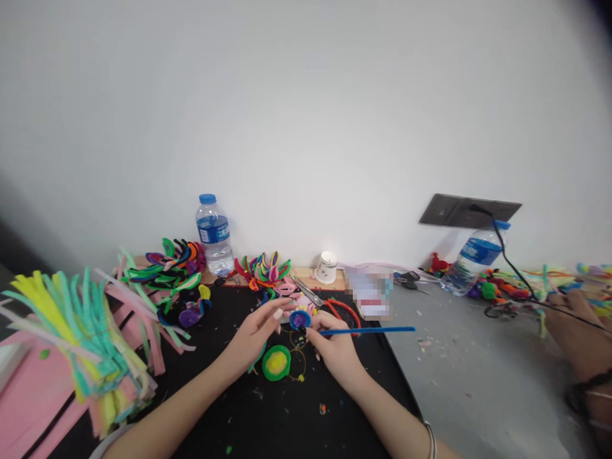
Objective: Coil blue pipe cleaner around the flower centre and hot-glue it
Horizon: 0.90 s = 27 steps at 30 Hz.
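Between my hands is a small coil (pixel 300 319) with a blue rim and purple middle. My right hand (pixel 337 347) pinches it at its lower right, and a straight blue pipe cleaner (pixel 377 330) runs out to the right from there. My left hand (pixel 253 335) is at the coil's left side, fingers partly spread; whether its fingertips grip the coil is hard to make out. Below them, a green disc with a yellow centre (pixel 276 363) lies on the black mat (pixel 287 427), beside thin wire loops. Scissors (pixel 308 292) lie just behind my hands, near a red-orange pipe cleaner loop (pixel 347 312).
Bundled pipe cleaners (pixel 90 344) fill the left side. Along the wall stand a water bottle (pixel 213 236), a paper cup (pixel 326 268) and a tilted bottle (pixel 475 258). Colourful pipe cleaner pieces (pixel 262 269) lie behind the mat. Another person's hand (pixel 576 328) is at the far right.
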Motion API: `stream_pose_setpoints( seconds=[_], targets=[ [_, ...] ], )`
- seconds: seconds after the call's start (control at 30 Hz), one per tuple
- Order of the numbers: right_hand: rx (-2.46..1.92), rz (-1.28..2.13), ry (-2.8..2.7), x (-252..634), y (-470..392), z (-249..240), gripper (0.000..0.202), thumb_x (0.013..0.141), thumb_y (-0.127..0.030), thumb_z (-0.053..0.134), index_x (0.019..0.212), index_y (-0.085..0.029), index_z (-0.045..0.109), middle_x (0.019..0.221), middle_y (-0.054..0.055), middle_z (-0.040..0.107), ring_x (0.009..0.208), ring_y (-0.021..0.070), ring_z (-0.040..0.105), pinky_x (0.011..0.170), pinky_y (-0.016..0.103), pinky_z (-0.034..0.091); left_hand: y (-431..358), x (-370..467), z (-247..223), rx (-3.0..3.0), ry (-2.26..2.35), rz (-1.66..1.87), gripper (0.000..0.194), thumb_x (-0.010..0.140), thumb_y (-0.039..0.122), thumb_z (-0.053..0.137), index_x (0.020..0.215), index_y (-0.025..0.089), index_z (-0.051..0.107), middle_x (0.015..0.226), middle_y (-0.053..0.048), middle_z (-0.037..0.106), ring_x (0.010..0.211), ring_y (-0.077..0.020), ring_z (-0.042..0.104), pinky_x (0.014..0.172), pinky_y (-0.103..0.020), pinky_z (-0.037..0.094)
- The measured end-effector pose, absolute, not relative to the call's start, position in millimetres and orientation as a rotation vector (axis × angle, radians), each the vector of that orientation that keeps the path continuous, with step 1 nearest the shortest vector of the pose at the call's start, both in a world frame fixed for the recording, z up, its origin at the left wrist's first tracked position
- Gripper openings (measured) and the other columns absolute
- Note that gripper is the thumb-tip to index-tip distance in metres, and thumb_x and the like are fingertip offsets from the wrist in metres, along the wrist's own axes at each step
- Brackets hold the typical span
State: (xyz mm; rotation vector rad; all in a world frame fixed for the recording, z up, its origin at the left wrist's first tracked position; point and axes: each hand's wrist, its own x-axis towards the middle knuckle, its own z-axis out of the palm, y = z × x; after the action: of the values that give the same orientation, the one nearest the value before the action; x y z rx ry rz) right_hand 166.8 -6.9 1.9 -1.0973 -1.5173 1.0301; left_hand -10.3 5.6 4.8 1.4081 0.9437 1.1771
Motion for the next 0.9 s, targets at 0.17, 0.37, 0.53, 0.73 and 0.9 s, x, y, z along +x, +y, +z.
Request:
stream_pose_setpoints(
  seconds=[0.17,0.37,0.53,0.73,0.9],
  targets=[
    [-1.093,1.037,-1.504,166.8,-6.9,1.2,0.015,0.071,-0.021,0.059,0.058,-0.017,0.054,0.058,-0.004,0.045,0.043,0.0077,0.040,0.037,0.019,0.033,4.1,-10.4,-2.1,1.444,0.890,1.060,0.040,0.088,0.041,0.040,0.116,0.019,0.058,0.060,0.000,0.055,0.055,-0.0145,0.046,0.057,-0.025,0.036],
    [-1.074,1.032,-1.509,167.7,-6.7,0.8,0.013,0.072,-0.019,0.059,0.059,-0.017,0.055,0.058,-0.004,0.045,0.045,0.0086,0.041,0.040,0.020,0.035,3.9,-9.2,-2.9,1.436,0.912,1.038,0.036,0.086,0.045,0.041,0.089,0.017,0.063,0.056,0.001,0.051,0.051,-0.0143,0.043,0.053,-0.025,0.034],
    [-1.094,1.028,-1.513,168.5,-5.6,0.1,0.016,0.071,-0.018,0.058,0.057,-0.017,0.052,0.057,-0.004,0.044,0.044,0.0082,0.039,0.039,0.020,0.032,6.1,-11.1,3.3,1.413,1.027,1.097,0.033,0.079,0.043,0.054,0.059,0.018,0.054,0.052,0.004,0.044,0.050,-0.0121,0.041,0.052,-0.023,0.033],
    [-1.114,1.038,-1.511,169.0,-4.4,-1.2,0.015,0.071,-0.018,0.057,0.058,-0.018,0.052,0.056,-0.004,0.043,0.044,0.0085,0.039,0.040,0.020,0.033,9.0,-12.7,3.3,1.048,0.874,1.277,0.020,0.082,0.032,0.056,0.069,0.017,0.060,0.072,-0.001,0.061,0.072,-0.0136,0.059,0.070,-0.024,0.045],
    [-1.122,1.035,-1.514,167.9,-4.8,0.2,0.014,0.071,-0.019,0.057,0.058,-0.017,0.052,0.057,-0.004,0.043,0.044,0.0079,0.039,0.039,0.020,0.032,11.6,-15.3,0.8,0.758,0.718,1.280,0.010,0.080,0.026,0.060,0.077,0.017,0.057,0.093,-0.009,0.071,0.090,-0.0189,0.065,0.088,-0.034,0.046]
  ],
)
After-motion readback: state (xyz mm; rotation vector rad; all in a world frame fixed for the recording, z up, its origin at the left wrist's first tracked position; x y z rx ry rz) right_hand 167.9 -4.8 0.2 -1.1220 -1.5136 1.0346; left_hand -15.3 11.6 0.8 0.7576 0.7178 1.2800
